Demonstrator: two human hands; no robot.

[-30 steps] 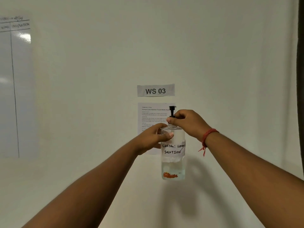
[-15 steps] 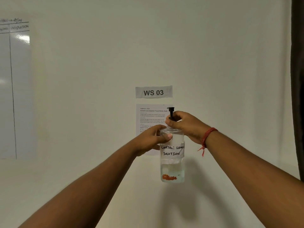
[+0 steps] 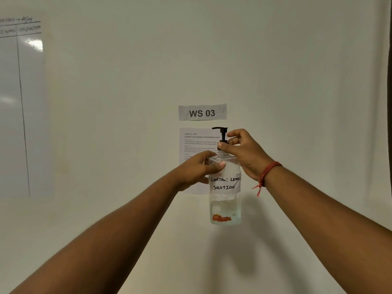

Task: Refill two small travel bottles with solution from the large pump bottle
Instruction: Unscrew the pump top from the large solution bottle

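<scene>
A clear large pump bottle (image 3: 225, 200), labelled "CONTACT LENS SOLUTION" and holding a little liquid at the bottom, is held upright in the air in front of the wall. My left hand (image 3: 199, 169) grips its upper body from the left. My right hand (image 3: 246, 152) pinches the collar of the black pump (image 3: 221, 134) at the neck, thumb in front and fingers behind. The pump's spout points left. No small travel bottles are in view.
On the white wall behind hang a "WS 03" sign (image 3: 202, 112) and a printed task sheet (image 3: 195, 149). A whiteboard (image 3: 19, 107) is at the far left. A dark edge (image 3: 389, 102) runs down the far right.
The pump head has turned, so its spout now points left. My right fingers have shifted around the collar. Both hands and the bottle stay in about the same place.
</scene>
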